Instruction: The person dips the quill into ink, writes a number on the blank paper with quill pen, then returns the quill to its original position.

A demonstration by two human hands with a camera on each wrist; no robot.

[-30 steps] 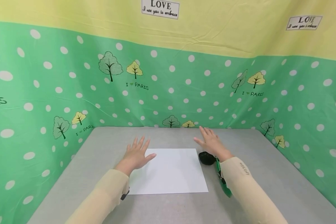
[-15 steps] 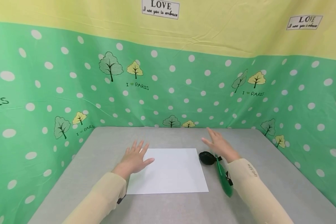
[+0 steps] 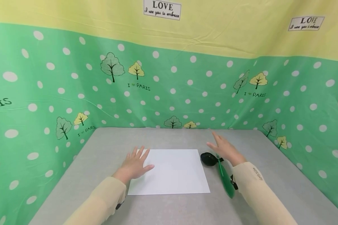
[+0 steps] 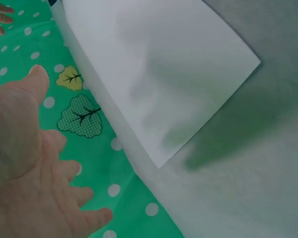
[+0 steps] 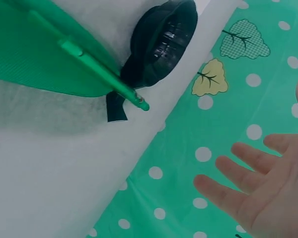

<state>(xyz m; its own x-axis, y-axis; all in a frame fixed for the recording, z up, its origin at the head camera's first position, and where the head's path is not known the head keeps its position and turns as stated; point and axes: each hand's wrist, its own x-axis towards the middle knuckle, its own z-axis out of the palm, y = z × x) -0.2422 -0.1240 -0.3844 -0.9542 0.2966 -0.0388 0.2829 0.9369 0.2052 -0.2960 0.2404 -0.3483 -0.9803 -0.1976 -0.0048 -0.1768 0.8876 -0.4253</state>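
My left hand [image 3: 133, 165] hovers over the left edge of a white sheet of paper [image 3: 174, 172], fingers spread, holding nothing. In the left wrist view its shadow falls on the paper. My right hand [image 3: 226, 150] is likewise empty, with straight fingers above the table, just beyond a black bowl-shaped thing [image 3: 209, 159]. A short black tab sticks out by that bowl in the right wrist view. Beside it lies a flat, finely ribbed green piece [image 5: 44, 54] with a slim green pen-like stick [image 5: 99, 72] along it. My right sleeve partly overlaps these in the head view.
Everything lies on a grey table [image 3: 169, 209]. A green and yellow printed curtain [image 3: 169, 78] with dots and trees hangs behind the table and along both sides. The black and green things lie close to the paper's right edge.
My right hand has moved to the right and slightly nearer, uncovering more of the green piece. My left hand has drawn back a little toward me and left. The things on the table have stayed put.
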